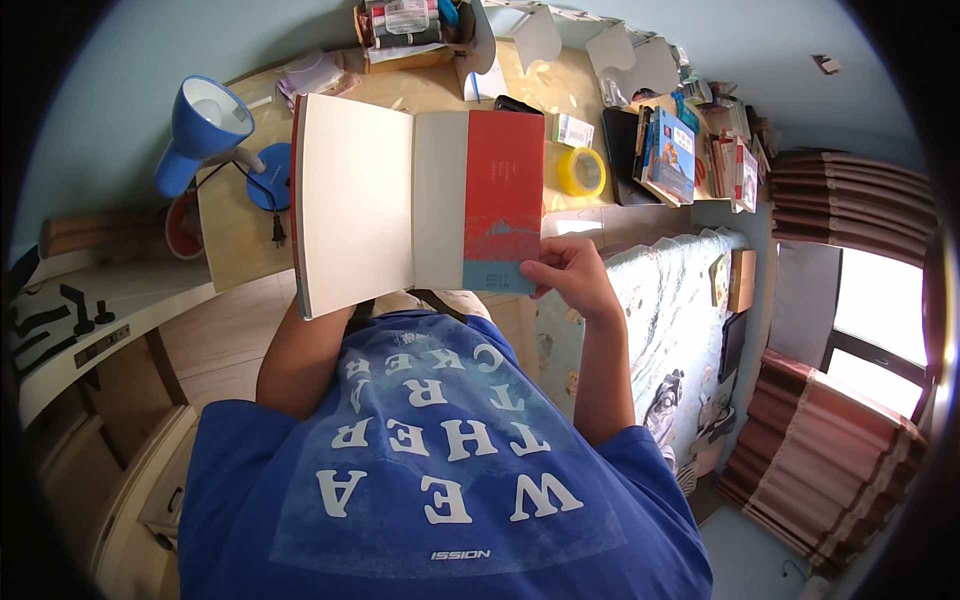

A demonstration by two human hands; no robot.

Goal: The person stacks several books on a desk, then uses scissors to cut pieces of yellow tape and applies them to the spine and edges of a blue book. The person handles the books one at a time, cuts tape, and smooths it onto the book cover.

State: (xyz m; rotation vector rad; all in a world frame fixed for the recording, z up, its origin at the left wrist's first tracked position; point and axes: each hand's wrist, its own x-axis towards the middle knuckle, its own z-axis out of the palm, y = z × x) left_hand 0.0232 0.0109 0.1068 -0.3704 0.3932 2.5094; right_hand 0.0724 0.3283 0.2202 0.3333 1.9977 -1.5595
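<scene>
A book [358,200] with a red cover is held spread in front of my chest. Its left side is a thick block of blank cream pages; on the right a grey-white page lies beside a red flap [502,180] with a pale blue lower band. My right hand [572,278] pinches the lower right corner of that flap, thumb on top and fingers curled beneath. My left forearm [305,355] runs up behind the page block, which hides my left hand, so its fingers do not show.
Beyond the book is a wooden desk [245,245] with a blue lamp [200,125] at left, yellow tape roll [581,172], small box [574,130] and upright books [668,155] at right. A bed with a patterned sheet [570,350] lies to my right, near a curtained window [880,310].
</scene>
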